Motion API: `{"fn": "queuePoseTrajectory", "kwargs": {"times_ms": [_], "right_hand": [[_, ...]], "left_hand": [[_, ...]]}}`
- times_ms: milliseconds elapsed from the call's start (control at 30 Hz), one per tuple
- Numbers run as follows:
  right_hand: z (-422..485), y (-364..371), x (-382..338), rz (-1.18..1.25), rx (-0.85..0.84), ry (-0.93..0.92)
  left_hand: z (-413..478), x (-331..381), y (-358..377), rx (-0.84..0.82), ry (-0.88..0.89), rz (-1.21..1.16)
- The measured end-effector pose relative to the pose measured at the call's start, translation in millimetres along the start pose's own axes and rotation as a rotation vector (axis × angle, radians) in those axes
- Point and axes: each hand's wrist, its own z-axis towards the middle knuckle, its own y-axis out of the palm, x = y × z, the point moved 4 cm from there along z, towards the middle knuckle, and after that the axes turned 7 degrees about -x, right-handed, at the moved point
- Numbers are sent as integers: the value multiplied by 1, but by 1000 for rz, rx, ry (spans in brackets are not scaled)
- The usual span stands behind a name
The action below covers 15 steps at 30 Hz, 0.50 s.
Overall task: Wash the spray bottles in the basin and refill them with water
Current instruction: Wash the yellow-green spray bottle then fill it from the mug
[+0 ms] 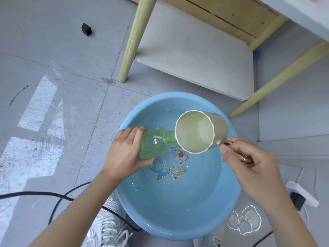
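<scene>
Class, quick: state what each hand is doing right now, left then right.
Left hand: grips the green bottle, which has no cap on.
Right hand: holds the cream cup by its handle, tipped toward the bottle's mouth.

— What is seen underfoot?
— A floor (pixel 53 50) of grey tiles is seen, marked by pale patches of light (pixel 39 104) at the left.
— And furniture?
— Pale wooden legs (pixel 135 38) are shown, with a white shelf (pixel 195 56) fixed low between them.
</scene>
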Motion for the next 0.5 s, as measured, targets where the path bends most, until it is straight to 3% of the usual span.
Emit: {"fn": "queuePoseTrajectory", "kwargs": {"times_ms": [500], "right_hand": [[-1,0,-3,-24,-5,-27]], "left_hand": [[0,1,0,5,1,5]]}}
